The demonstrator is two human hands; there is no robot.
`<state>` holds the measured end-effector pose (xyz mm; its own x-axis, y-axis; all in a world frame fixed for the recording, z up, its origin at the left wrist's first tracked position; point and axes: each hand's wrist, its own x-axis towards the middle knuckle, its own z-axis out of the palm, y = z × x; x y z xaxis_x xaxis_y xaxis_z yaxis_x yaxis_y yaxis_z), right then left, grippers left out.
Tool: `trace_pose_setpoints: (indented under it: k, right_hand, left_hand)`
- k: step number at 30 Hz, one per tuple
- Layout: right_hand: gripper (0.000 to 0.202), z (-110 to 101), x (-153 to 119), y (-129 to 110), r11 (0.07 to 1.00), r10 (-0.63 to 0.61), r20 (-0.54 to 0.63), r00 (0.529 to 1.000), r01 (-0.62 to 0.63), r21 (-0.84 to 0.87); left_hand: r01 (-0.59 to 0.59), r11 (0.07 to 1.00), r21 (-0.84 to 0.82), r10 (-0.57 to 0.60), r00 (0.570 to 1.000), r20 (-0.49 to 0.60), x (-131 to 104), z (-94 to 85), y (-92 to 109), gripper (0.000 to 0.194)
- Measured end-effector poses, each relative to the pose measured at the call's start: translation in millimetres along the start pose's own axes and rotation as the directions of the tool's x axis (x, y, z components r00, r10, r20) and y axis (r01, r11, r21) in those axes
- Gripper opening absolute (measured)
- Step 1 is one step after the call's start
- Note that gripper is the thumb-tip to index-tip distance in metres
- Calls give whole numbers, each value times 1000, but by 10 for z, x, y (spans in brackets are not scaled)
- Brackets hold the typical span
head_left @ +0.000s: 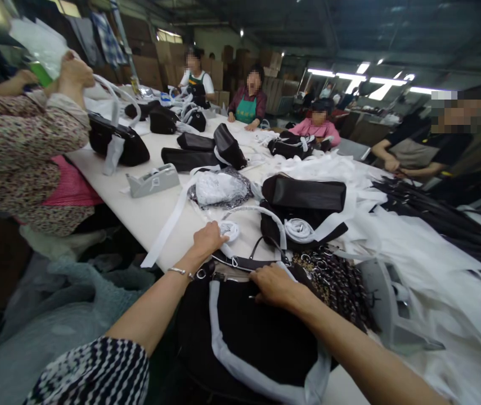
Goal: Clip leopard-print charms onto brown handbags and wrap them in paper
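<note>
A black handbag (265,332) lies nearest to me, its zipped opening facing away and a strap wrapped in white paper looping over its front. My right hand (276,285) is closed on the bag's top edge, its fingertips curled at the opening. Just beyond the opening, my left hand (209,241) pinches a white-wrapped coiled strap (229,230). A thin black handle (261,247) stands up from the bag between my hands. Behind it sits another black bag (303,194) with a second white coil (299,229) against it.
Dark chain straps (333,275) are heaped by my right forearm, beside a grey tape dispenser (386,304). White paper strips (438,253) spread over the right side. Another tape dispenser (154,180) stands at the left table edge. A co-worker's sleeve (25,140) is close on the left; several people sit around.
</note>
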<state>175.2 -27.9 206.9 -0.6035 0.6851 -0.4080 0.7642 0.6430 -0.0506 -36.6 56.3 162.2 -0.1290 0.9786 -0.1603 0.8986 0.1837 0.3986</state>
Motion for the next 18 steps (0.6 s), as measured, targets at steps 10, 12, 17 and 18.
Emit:
trace_pose_setpoints:
  k: [10,12,17,18]
  right_hand:
    - [38,49,130,-5,999,-46,40,998,46,0]
    - [25,-25,86,-13,997,-73,25,997,72,16]
    - [15,-155,-124,-13,994,-112,-142,983,110,-20]
    - [17,-175,-168,-19,993,-121,-162,979,116,-39]
  left_hand:
    - [87,981,-171,-93,995,-24,258,150,-79,60]
    - [65,979,-195,-81,994,-74,229,107,-40,54]
    - [-174,955,-241,88,940,-330,-146,-196,122,34]
    - [-277,924,-262,160,906,-393,-257,-268,166,35]
